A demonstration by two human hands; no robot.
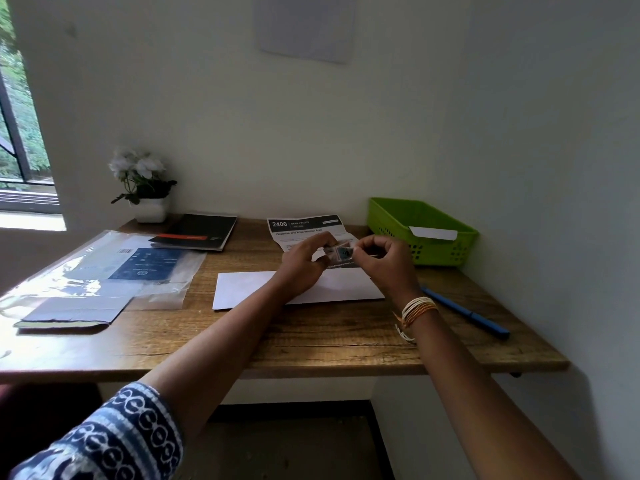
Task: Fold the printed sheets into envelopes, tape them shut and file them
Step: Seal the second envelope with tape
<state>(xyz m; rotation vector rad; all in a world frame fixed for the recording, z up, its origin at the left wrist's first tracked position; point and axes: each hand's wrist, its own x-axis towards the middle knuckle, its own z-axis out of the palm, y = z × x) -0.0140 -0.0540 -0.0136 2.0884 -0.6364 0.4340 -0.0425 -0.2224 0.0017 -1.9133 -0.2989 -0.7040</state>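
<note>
Sleeve (114, 441) lower left; both hands mid-frame pinching a tape roll (341, 252), left hand (304, 263) & right hand (382, 259), over the sheet (298, 287). Imo pull tape w/ steady tension, keeping it untwisted.

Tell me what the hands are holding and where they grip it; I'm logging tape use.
Both hands pinch a small clear tape roll above the white envelope: the left hand at its left edge, the right hand at its right edge.
</note>
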